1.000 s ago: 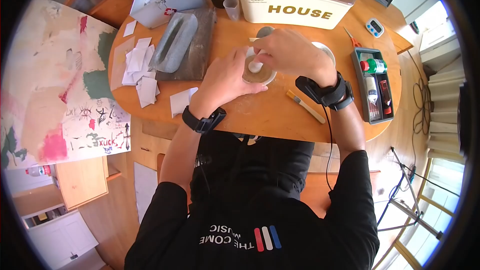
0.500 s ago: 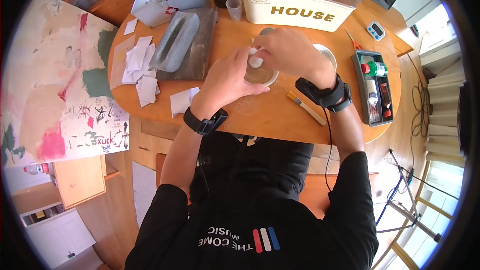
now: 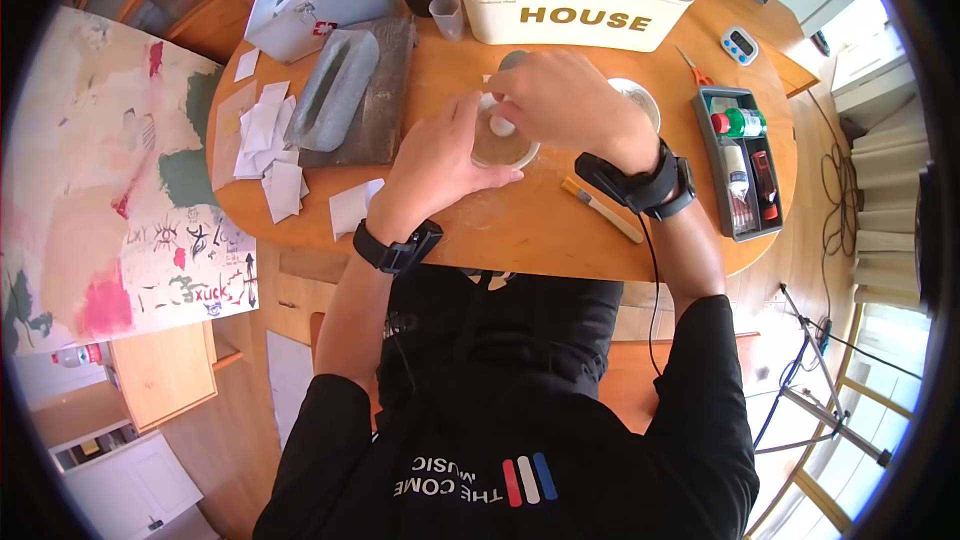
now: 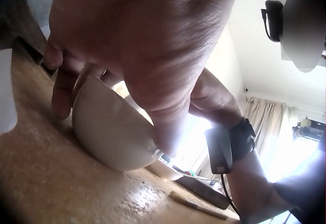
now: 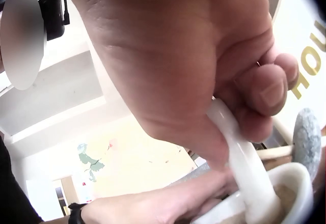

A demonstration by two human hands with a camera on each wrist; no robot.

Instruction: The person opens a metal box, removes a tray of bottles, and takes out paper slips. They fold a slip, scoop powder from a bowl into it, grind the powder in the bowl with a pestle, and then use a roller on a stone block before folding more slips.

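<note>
A white mortar (image 4: 109, 127) stands on the wooden table, with brownish powder (image 3: 503, 151) in its bottom. My left hand (image 3: 430, 155) grips the mortar from its left side, thumb at the near rim and fingers round the far side. In my right hand (image 3: 575, 105) is a white pestle (image 5: 249, 175), pinched near its upper end between thumb and curled fingers. The pestle leans, its lower end down inside the bowl. From the head view the right hand covers most of the pestle's shaft.
A second white bowl (image 3: 648, 105) stands right of the mortar, and a brush (image 3: 603, 210) lies nearer the edge. Further right are a grey tray (image 3: 741, 226) with bottles and orange scissors (image 3: 698, 73). Leftward lie paper slips (image 3: 262, 130) and a grey stone boat-shaped trough (image 3: 335, 90).
The pestle and my right hand have shifted slightly within the mortar, which my left hand keeps hold of. The whole head view has drifted a little.
</note>
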